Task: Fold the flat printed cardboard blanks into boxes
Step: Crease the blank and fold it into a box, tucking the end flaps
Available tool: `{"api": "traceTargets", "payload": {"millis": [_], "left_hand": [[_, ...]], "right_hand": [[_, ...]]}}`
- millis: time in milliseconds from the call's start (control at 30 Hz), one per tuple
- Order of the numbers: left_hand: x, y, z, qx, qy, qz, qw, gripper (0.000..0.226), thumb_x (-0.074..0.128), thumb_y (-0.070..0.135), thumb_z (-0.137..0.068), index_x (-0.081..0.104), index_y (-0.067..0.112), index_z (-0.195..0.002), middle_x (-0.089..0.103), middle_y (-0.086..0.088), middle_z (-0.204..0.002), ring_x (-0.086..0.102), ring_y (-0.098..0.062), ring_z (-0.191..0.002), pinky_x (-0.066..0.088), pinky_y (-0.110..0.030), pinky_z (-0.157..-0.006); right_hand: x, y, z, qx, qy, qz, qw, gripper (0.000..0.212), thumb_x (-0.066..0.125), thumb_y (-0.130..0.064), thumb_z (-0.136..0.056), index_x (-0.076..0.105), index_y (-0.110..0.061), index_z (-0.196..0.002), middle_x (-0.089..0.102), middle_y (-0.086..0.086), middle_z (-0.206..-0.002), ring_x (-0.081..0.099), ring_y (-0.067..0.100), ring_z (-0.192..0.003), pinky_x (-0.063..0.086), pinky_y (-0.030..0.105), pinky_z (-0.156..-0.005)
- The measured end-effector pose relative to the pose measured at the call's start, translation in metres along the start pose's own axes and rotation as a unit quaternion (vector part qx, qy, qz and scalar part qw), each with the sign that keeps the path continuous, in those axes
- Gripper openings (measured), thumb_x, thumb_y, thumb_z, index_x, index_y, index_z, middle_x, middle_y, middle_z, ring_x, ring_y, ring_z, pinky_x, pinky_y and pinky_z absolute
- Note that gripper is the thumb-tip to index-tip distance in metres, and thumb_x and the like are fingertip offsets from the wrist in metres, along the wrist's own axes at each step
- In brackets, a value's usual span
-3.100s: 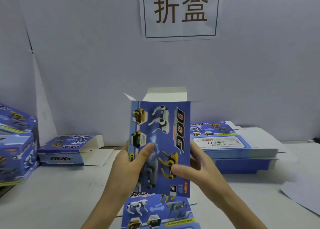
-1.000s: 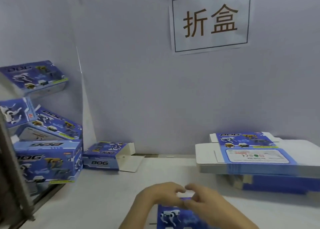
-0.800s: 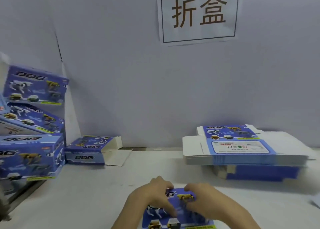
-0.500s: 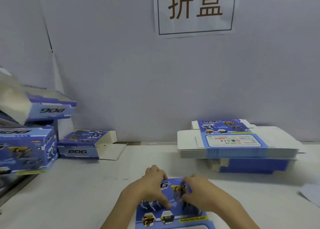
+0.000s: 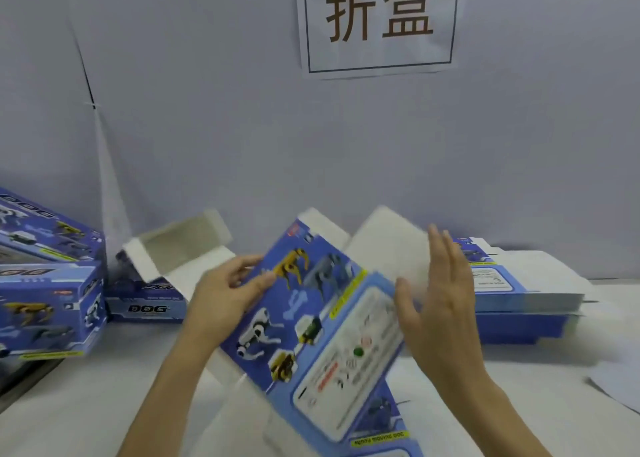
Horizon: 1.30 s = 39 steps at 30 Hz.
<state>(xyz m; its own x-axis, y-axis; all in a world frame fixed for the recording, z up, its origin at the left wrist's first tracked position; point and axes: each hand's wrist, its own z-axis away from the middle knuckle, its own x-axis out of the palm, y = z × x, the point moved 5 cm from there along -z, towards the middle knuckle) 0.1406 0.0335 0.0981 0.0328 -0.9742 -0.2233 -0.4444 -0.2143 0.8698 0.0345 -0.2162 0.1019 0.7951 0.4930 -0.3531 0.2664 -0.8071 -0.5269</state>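
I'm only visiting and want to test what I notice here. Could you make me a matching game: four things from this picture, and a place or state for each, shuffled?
Things:
1. left hand
2. right hand
3. stack of flat blanks
4. sign

Place or state:
A. on the wall
B. fingers straight
C. on the table, at the right
D. gripping the edge of the blue box

Pairs: 1-D, 2-B, 3-C, 4-A
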Motion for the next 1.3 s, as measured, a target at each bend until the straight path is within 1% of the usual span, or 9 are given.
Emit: {"api": "traceTargets", "payload": {"millis": [133,200,300,700,933,1100,1133,1200,1300], "left_hand": [[-0.004,0.016,0.01,0.029,0.099,0.133,0.986,0.019,0.064,0.02,-0.089,0.063,0.036,-0.099,0.074,0.014,-0.08,0.07,-0.002,-0.071,0.051,-0.013,-0.054],[0.009,0.018,0.019,0.04,0.121,0.151,0.98,0.021,0.061,0.02,-0.091,0.06,0.039,-0.1,0.073,0.022,-0.079,0.07,0.001,-0.072,0.05,-0.011,-0.053],[0.026,0.02,0.029,0.049,0.118,0.165,0.978,0.024,0.056,0.019,-0.094,0.057,0.041,-0.104,0.07,0.029,-0.081,0.068,0.007,-0.079,0.05,-0.009,-0.055],[0.046,0.02,0.035,0.016,0.05,0.181,0.982,0.045,0.051,0.046,-0.08,0.045,0.051,-0.124,0.069,0.029,-0.101,0.068,0.002,-0.093,0.054,-0.014,-0.061],[0.056,0.02,0.039,0.03,0.02,0.161,0.986,0.061,0.044,0.052,-0.082,0.038,0.042,-0.142,0.067,0.027,-0.11,0.065,0.004,-0.099,0.055,-0.015,-0.074],[0.089,0.021,0.054,0.034,-0.055,0.076,0.995,0.047,0.037,0.057,-0.085,0.03,0.057,-0.132,0.037,0.022,-0.149,0.032,0.005,-0.138,0.032,-0.022,-0.113],[0.087,0.022,0.053,0.038,-0.061,0.052,0.996,0.047,0.039,0.054,-0.086,0.031,0.054,-0.133,0.032,0.02,-0.152,0.027,0.004,-0.14,0.028,-0.024,-0.115],[0.075,0.025,0.045,0.051,-0.052,0.03,0.997,0.06,0.052,0.049,-0.084,0.035,0.045,-0.141,0.038,0.017,-0.15,0.036,0.003,-0.136,0.035,-0.026,-0.112],[0.048,0.022,0.033,-0.012,-0.029,0.121,0.992,0.091,0.079,0.048,-0.056,0.03,0.047,-0.133,0.056,0.023,-0.124,0.061,0.012,-0.102,0.054,-0.015,-0.079]], "right_hand": [[0.009,-0.001,0.004,0.136,-0.096,-0.152,0.974,0.066,0.054,-0.026,-0.096,0.017,-0.03,-0.151,0.031,-0.01,-0.152,0.03,0.009,-0.139,0.041,0.039,-0.108],[0.021,-0.001,0.01,0.208,-0.135,-0.28,0.927,0.052,0.052,-0.022,-0.097,0.032,-0.041,-0.14,0.05,-0.022,-0.129,0.056,0.0,-0.114,0.058,0.027,-0.077],[0.023,0.005,0.008,0.234,-0.115,-0.349,0.9,0.044,0.054,-0.014,-0.096,0.039,-0.043,-0.125,0.056,-0.022,-0.109,0.064,0.002,-0.091,0.052,0.014,-0.051],[0.013,0.02,-0.002,0.237,-0.107,-0.38,0.887,0.051,0.065,-0.017,-0.089,0.045,-0.04,-0.13,0.063,-0.012,-0.116,0.068,0.007,-0.092,0.056,0.021,-0.057],[0.023,0.007,0.005,0.217,-0.178,-0.387,0.878,0.094,0.069,-0.057,-0.06,0.035,-0.035,-0.144,0.06,-0.012,-0.126,0.062,0.013,-0.111,0.059,0.03,-0.079],[0.034,-0.017,0.022,0.181,-0.275,-0.421,0.845,0.015,0.074,-0.036,-0.077,0.073,-0.049,-0.084,0.071,-0.027,-0.083,0.066,-0.011,-0.079,0.047,0.003,-0.059],[0.035,-0.018,0.021,0.183,-0.277,-0.43,0.84,0.021,0.069,-0.032,-0.077,0.072,-0.053,-0.074,0.071,-0.026,-0.075,0.066,-0.01,-0.072,0.047,0.005,-0.055],[0.029,-0.006,0.016,0.215,-0.243,-0.442,0.836,0.01,0.068,-0.032,-0.07,0.076,-0.026,-0.071,0.072,-0.008,-0.066,0.07,0.007,-0.069,0.052,0.014,-0.054],[0.023,0.01,0.007,0.252,-0.226,-0.445,0.829,0.051,0.073,-0.034,-0.062,0.061,0.009,-0.087,0.066,0.021,-0.073,0.068,0.028,-0.078,0.056,0.026,-0.061]]}}
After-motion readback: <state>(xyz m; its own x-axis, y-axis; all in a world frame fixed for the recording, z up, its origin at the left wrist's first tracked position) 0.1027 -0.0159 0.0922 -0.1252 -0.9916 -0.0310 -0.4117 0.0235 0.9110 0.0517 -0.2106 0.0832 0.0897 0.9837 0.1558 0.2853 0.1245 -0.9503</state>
